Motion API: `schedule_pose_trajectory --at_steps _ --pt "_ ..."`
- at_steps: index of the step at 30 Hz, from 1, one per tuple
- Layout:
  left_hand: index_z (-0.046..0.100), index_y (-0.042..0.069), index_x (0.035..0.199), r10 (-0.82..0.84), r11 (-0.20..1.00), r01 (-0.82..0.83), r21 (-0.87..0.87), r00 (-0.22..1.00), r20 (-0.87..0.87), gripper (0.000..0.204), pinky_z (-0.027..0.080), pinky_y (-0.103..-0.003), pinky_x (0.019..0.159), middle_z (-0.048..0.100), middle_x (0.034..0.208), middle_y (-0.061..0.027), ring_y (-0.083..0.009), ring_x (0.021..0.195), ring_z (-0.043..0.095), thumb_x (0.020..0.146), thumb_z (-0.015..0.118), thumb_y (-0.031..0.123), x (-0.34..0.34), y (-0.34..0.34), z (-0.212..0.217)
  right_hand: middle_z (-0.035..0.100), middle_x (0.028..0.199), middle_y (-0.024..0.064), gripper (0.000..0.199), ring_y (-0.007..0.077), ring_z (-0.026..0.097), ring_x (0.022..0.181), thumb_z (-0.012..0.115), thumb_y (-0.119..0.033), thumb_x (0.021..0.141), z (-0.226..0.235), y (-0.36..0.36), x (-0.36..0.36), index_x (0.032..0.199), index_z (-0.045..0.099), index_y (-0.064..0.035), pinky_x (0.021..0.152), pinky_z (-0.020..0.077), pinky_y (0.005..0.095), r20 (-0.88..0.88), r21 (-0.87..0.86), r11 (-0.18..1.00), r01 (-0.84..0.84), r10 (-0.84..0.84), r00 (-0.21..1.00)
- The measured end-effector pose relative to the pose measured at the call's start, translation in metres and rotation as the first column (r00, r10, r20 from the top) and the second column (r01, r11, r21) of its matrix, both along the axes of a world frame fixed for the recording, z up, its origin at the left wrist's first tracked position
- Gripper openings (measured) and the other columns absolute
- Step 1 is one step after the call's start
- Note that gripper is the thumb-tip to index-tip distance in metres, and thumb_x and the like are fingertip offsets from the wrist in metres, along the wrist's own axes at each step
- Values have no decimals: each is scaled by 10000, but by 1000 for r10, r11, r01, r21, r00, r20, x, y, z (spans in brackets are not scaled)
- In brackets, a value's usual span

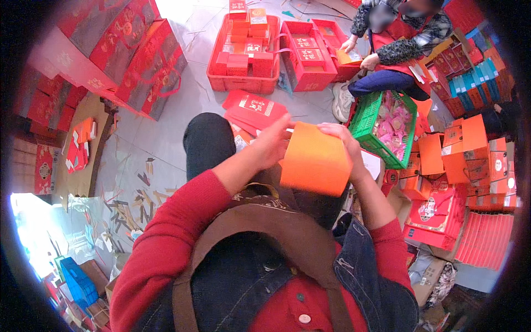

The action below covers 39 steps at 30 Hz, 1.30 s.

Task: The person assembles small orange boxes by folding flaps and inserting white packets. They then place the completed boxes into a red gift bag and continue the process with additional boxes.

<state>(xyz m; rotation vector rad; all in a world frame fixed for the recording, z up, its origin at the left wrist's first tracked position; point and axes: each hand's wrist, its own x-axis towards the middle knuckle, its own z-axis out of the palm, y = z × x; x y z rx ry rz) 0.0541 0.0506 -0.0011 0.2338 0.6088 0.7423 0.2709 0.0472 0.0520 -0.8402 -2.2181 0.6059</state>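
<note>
In front of my chest is a plain orange cardboard box (313, 160), tilted, between my two hands. My right hand (347, 145) grips its far right edge, with the fingers bent over the top and part of the palm along the side. At the box's left side, my left hand (272, 143) presses with its fingers, whose tips are partly hidden behind the box. Just beyond the left hand, red printed sleeves or flat boxes (251, 113) lie in a loose pile near my knee.
Ahead stands a red crate (243, 82) of small boxes, beside an open red gift box (310, 72). A co-worker (401, 41) handles a box at the far right. A green crate (368, 124) holds pink packets. Orange boxes (467, 144) are stacked right; large red cartons (119, 47) stand left.
</note>
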Motion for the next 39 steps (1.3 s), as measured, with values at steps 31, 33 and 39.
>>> schedule_pose_trajectory --at_steps 31,33,39 --pt "532 -44 1039 475 561 -804 -198 508 -718 482 518 -404 688 539 1099 -156 -277 812 599 863 623 395 -187 127 -385 550 1036 152 360 196 645 784 642 -102 811 -153 26 -97 1130 517 11 687 529 309 160 -957 211 200 -191 968" --pt "562 -31 1006 231 871 -482 95 231 -945 469 511 -391 691 543 1098 -159 -283 811 605 829 656 393 -154 119 -389 539 1054 149 326 198 647 783 635 -95 816 -155 28 -95 1110 528 -6 683 531 312 165 -955 218 203 -178 970" --pt "665 38 883 -6 886 411 -213 -449 -893 288 468 -425 798 594 959 -169 -328 968 570 710 706 264 -17 95 -337 535 1101 108 277 150 639 811 616 -68 835 -139 43 -99 1096 542 -13 706 524 277 72 -988 122 90 -147 986"
